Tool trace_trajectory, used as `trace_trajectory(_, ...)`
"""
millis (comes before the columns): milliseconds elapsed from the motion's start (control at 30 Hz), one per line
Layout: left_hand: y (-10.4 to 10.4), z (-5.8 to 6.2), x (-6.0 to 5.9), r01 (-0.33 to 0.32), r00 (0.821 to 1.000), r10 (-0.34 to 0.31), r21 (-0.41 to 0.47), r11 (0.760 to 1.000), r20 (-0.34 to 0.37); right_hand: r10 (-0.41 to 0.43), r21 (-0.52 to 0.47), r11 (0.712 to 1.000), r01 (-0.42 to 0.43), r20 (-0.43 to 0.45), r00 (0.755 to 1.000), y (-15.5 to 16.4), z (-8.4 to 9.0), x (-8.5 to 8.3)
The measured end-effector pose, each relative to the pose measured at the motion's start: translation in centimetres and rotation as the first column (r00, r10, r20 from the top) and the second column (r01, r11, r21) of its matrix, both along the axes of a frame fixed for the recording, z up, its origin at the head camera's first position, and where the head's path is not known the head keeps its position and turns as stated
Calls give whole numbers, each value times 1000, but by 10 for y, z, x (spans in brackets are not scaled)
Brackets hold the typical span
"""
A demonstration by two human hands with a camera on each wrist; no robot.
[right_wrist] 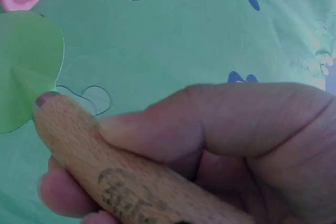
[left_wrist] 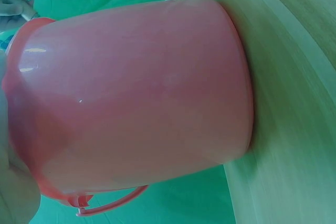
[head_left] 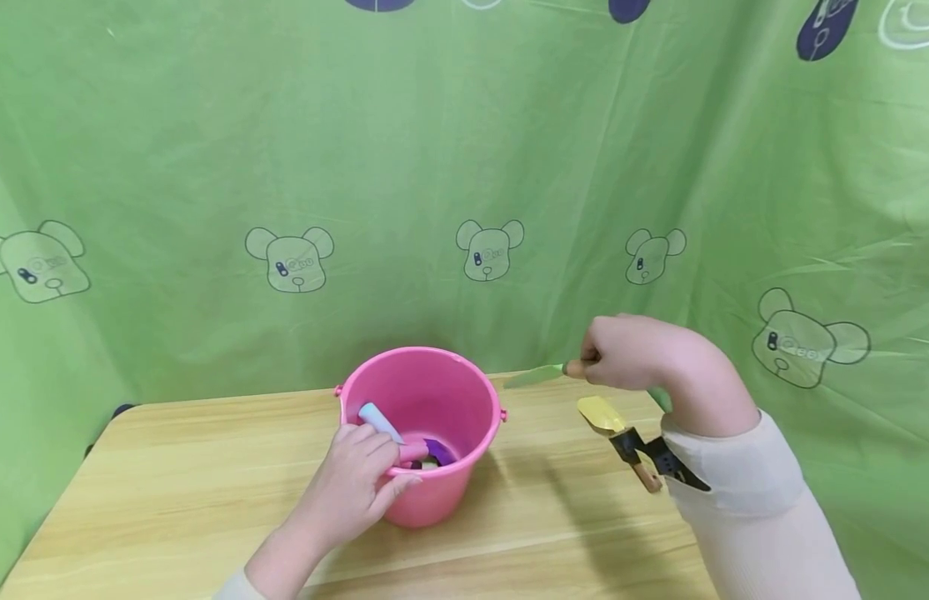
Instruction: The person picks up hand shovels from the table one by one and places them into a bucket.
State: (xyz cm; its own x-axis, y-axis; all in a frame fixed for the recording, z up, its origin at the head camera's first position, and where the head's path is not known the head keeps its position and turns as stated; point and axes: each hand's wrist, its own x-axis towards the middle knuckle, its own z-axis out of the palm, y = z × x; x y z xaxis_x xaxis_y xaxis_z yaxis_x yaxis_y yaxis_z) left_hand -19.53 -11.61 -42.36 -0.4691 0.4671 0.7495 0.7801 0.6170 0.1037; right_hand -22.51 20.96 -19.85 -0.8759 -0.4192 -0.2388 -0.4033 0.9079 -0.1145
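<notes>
A pink bucket [head_left: 442, 496] stands upright on the wooden table. My left hand [head_left: 352, 479] grips its near rim, fingers over the edge and thumb on the outside; the left wrist view shows the bucket's side wall [left_wrist: 142, 93] close up. To the right of the bucket, my right hand [head_left: 629, 350] holds a small hand trowel by its wooden handle [right_wrist: 126, 166], thumb along the top. The trowel's green blade [head_left: 535, 377] points left, towards the bucket. Inside the bucket lie a light blue cylindrical piece [head_left: 380, 421], a purple piece [head_left: 440, 452] and a pink piece [head_left: 413, 452], partly hidden by my fingers.
On the table under my right forearm lies a yellow-bladed trowel [head_left: 601, 412] with a wooden handle, partly covered by the black wrist mount [head_left: 626, 446]. A green curtain [head_left: 404, 167] with bear drawings hangs behind and beside the table [head_left: 209, 467].
</notes>
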Motion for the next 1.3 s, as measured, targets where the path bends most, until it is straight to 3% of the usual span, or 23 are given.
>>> trace_trajectory(300, 0, 1, 1, -5, 1000, 5, -1, 1000, -7, 45, -10, 999, -45, -40, 998, -19, 19, 9)
trace_trajectory(500, 0, 0, 1, -4, 1000, 4, -4, 1000, -4, 71, -8, 997, -71, -49, 996, -38, 22, 11)
trace_trajectory(1300, 0, 2, 2, -6, 1000, 6, 6, 1000, -7, 83, -24, 996, -83, -1, 997, -80, -11, -4)
